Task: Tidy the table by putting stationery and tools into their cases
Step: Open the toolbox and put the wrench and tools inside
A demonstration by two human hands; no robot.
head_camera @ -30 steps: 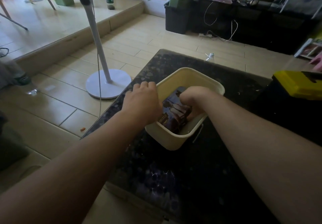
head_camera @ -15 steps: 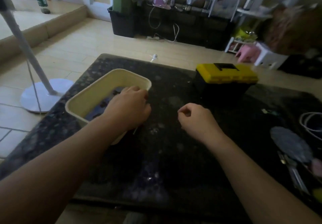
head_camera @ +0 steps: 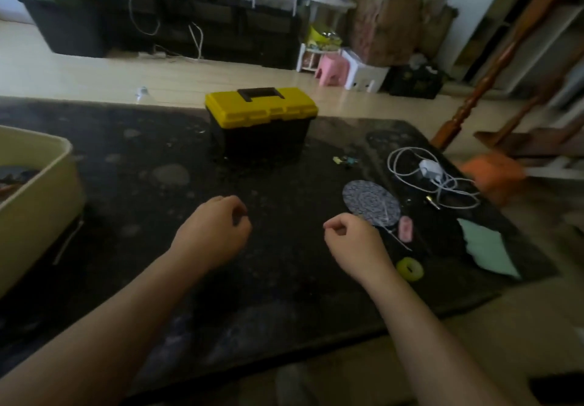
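Black speckled stone was the table (head_camera: 284, 295) under my arms. My left hand (head_camera: 211, 231) hung over its middle with the fingers loosely curled and nothing in them; my right hand (head_camera: 350, 241) hovered just beside it, also loosely curled and empty. A toolbox (head_camera: 260, 121) with a yellow lid and black body stood closed at the far side. A cream bin (head_camera: 34, 203) sat at the left edge, with something dark lying inside that I could not make out. The loose items lay to my right: a patterned oval disc (head_camera: 371, 201) near my right hand, a small pink piece (head_camera: 405, 228) just beside the disc, a yellow-green ring (head_camera: 410, 268) close to my right wrist, a mint sheet (head_camera: 486, 247) near the table's right edge, and a tangled white cable (head_camera: 407, 152) with its charger (head_camera: 429, 168) beyond them.
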